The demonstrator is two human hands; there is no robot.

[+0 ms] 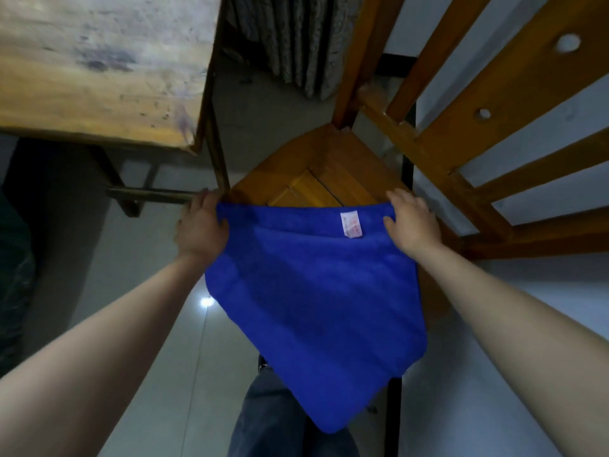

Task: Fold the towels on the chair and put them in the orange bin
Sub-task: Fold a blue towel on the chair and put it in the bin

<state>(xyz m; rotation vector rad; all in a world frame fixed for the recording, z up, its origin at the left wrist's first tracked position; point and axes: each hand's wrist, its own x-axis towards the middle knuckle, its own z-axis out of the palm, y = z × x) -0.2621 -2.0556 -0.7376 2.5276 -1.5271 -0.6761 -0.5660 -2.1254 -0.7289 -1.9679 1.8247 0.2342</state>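
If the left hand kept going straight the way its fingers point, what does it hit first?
Probably the table's dark crossbar, just past the left hand's fingertips gripping the blue towel; depth is unclear.

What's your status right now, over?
Left hand and right hand each grip a top corner. Blue towel spread over the chair. Orange bin not in view.

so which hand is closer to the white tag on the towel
The right hand: it grips the top edge of the blue towel just beside the white tag, while the left hand holds the far corner.
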